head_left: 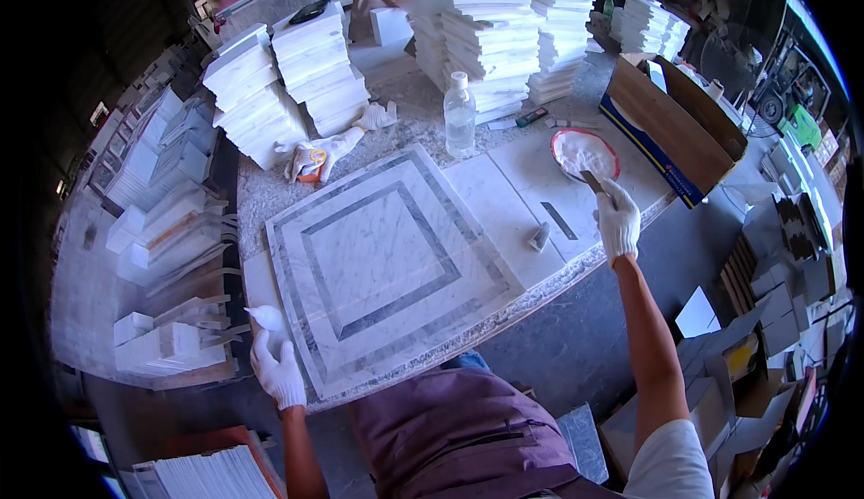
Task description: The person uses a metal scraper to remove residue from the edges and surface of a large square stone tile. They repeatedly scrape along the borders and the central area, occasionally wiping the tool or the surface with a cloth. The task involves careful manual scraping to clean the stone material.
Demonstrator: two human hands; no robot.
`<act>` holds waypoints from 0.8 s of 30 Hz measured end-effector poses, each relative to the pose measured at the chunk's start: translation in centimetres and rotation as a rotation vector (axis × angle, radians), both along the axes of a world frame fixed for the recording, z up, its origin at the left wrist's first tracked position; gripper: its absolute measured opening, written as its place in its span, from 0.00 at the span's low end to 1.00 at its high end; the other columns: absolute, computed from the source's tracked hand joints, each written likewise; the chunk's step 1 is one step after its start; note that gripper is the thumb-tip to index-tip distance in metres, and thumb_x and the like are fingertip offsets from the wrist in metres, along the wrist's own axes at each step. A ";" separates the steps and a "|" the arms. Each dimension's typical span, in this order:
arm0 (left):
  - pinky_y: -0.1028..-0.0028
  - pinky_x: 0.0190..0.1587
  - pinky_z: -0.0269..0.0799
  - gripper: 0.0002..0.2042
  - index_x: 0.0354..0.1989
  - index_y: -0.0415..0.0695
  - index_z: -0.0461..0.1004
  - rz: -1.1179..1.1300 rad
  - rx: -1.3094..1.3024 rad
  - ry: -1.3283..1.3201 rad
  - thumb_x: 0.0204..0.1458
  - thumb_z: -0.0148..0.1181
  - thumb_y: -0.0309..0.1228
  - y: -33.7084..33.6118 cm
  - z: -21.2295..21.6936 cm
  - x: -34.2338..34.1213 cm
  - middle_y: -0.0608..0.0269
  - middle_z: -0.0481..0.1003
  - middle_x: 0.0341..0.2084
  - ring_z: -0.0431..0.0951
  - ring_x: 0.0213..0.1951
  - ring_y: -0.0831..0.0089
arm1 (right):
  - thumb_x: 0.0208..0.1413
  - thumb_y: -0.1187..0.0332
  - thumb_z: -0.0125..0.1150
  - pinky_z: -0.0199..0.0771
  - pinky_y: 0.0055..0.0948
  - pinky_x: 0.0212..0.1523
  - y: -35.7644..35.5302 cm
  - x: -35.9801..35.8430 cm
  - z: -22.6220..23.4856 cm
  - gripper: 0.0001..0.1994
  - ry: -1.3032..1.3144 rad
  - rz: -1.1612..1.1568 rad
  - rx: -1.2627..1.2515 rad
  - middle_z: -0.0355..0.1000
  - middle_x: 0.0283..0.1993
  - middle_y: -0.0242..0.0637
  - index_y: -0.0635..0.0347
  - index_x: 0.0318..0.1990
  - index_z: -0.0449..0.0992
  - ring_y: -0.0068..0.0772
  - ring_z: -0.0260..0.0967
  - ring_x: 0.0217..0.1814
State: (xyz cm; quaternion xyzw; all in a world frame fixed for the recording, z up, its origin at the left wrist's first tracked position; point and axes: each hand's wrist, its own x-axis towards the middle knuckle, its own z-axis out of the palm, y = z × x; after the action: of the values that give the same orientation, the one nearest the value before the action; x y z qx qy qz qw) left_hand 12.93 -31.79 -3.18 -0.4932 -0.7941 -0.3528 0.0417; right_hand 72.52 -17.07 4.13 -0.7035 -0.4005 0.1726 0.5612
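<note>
A speckled stone worktop (270, 195) carries the work, and the largest thing on it is a square marble panel (385, 265) with grey inlaid bands forming nested squares, lying flat in the middle, its near corner close to the person's body. Far behind it rise tall stacks of white tiles (490, 44), with more stacks to the far left, and an open cardboard box (670, 125) sits at the right edge. Just beyond the panel's far corner stands a clear plastic bottle (459, 114), and left of it lies a spare pair of white gloves (319, 152). To the right of the panel, a red-rimmed bowl of white paste (583, 152) rests on a plain marble slab (531, 197). The gloved right hand (617, 220) is closed round the handle of a scraper (591, 180) whose blade dips at the near edge of the bowl, so the step in hand looks like loading filler. The gloved left hand (277, 371) rests at the panel's near-left edge, fingers curled round a small white lump (266, 318), perhaps a wad of cloth or paste; I cannot tell which. The next move likely calls for carrying the loaded blade left to the panel's joints without dripping.
</note>
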 end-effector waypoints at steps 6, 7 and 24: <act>0.61 0.65 0.60 0.25 0.62 0.38 0.67 0.064 -0.043 -0.088 0.54 0.59 0.24 -1.5 1.8 1.7 0.48 0.69 0.59 0.67 0.62 0.53 | 0.59 0.61 0.55 0.75 0.39 0.41 5.6 1.3 -1.2 0.13 -0.439 -0.012 -0.098 0.78 0.39 0.48 0.54 0.45 0.82 0.50 0.78 0.39; 0.60 0.65 0.59 0.25 0.62 0.38 0.66 0.074 -0.026 -0.083 0.54 0.59 0.24 -2.0 2.0 1.9 0.48 0.68 0.59 0.66 0.62 0.53 | 0.59 0.57 0.53 0.75 0.43 0.44 6.3 1.5 -1.3 0.14 -0.483 -0.037 -0.122 0.77 0.43 0.48 0.51 0.43 0.82 0.57 0.75 0.47; 0.62 0.63 0.62 0.25 0.63 0.37 0.64 0.048 0.079 -0.118 0.56 0.57 0.22 -6.6 4.2 9.0 0.48 0.66 0.60 0.64 0.63 0.53 | 0.57 0.64 0.56 0.75 0.33 0.32 11.2 4.1 -4.8 0.15 0.019 0.033 -0.230 0.80 0.32 0.41 0.58 0.47 0.83 0.36 0.77 0.30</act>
State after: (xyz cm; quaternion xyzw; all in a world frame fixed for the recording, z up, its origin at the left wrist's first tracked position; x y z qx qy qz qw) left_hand 21.93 -38.41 1.00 -0.4502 -0.7924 -0.4110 0.0229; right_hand 76.59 -5.85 -0.67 -0.7549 -0.3842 0.2334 0.4776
